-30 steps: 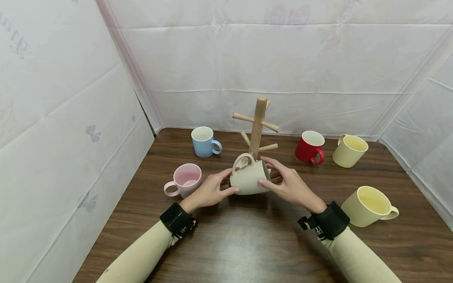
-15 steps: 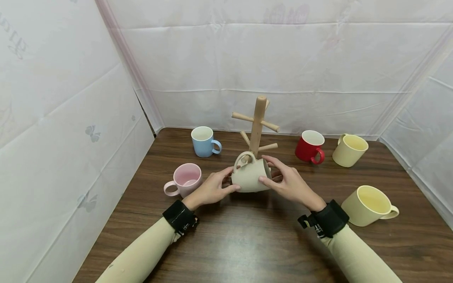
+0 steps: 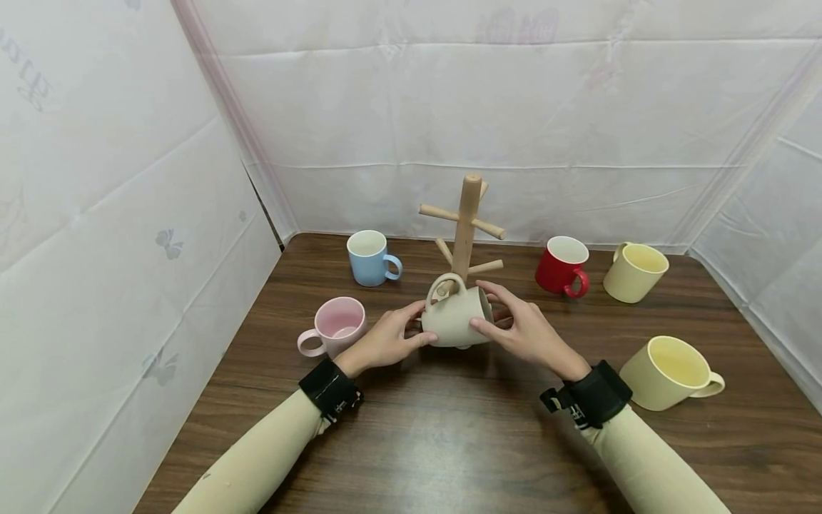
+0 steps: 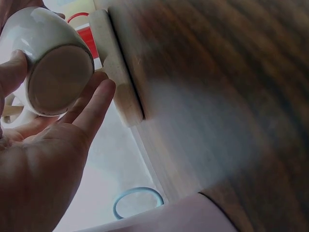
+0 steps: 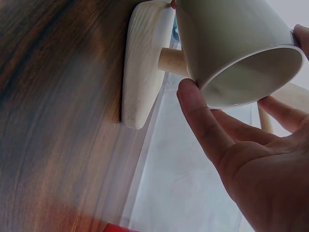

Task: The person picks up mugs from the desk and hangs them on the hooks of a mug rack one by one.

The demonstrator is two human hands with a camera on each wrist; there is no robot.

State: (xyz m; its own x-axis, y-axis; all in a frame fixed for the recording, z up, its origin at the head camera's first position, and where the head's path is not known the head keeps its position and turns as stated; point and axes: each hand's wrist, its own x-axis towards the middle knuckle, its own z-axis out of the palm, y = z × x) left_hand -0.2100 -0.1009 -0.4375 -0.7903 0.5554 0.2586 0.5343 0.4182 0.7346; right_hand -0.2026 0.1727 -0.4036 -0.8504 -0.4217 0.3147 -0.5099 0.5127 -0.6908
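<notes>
A beige mug [image 3: 454, 321] lies sideways between my two hands, its handle up and its mouth to the right. My left hand [image 3: 385, 340] holds the base end between thumb and fingers. The right hand [image 3: 529, 334] pinches the rim end, thumb in front and fingers behind. Right behind stands a wooden mug tree [image 3: 464, 239] with bare upper pegs. Its low front peg shows through the mug's handle loop in the head view. The right wrist view has the mug [image 5: 231, 38] raised off the table, beside the tree's wooden base [image 5: 142, 72].
A pink mug [image 3: 340, 321] stands close by my left wrist, and a blue mug [image 3: 369, 263] farther back. On the right are a red mug [image 3: 555, 271] and two yellow mugs, one at the back [image 3: 632, 278], one near my right wrist [image 3: 655, 382]. White cloth walls surround the table.
Both hands have moved the beige mug slightly away from me and a little to the right, closer to the mug tree. The other mugs stay where they were.
</notes>
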